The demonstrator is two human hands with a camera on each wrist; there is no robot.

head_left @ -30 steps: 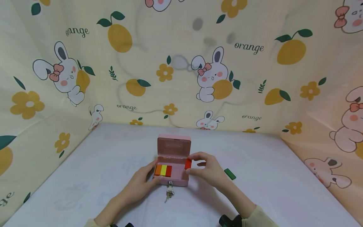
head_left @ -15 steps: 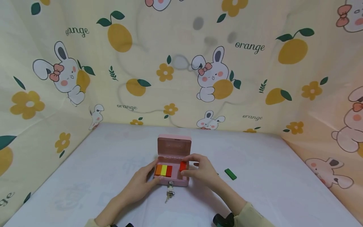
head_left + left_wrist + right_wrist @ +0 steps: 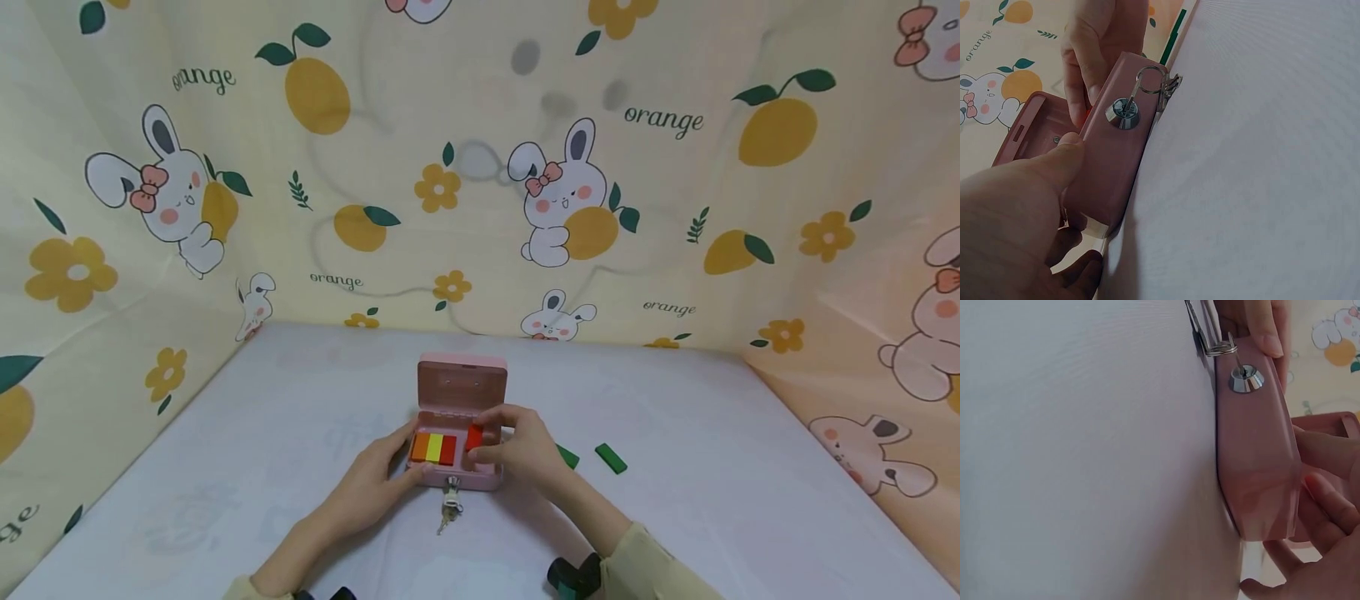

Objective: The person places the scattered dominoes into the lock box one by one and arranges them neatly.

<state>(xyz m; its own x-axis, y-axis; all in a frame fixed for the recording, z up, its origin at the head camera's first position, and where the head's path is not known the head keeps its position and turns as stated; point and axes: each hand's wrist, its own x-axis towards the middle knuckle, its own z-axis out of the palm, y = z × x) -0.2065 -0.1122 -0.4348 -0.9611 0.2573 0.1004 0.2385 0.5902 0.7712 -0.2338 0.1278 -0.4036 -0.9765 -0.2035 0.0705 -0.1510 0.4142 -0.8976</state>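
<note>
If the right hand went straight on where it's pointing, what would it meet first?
The right hand, pinching a red block, would probably meet the row's red end block in the pink box, though height is unclear.

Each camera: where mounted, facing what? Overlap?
Head: on the person's head, facing forward and down at the pink box; left hand, right hand, forearms and sleeves show.
Left wrist: worn there, facing the pink box's front; left hand near, right hand beyond.
Right wrist: worn there, facing that front from the opposite end; right hand near, left hand beyond.
Shared: both wrist views show the lock.
</note>
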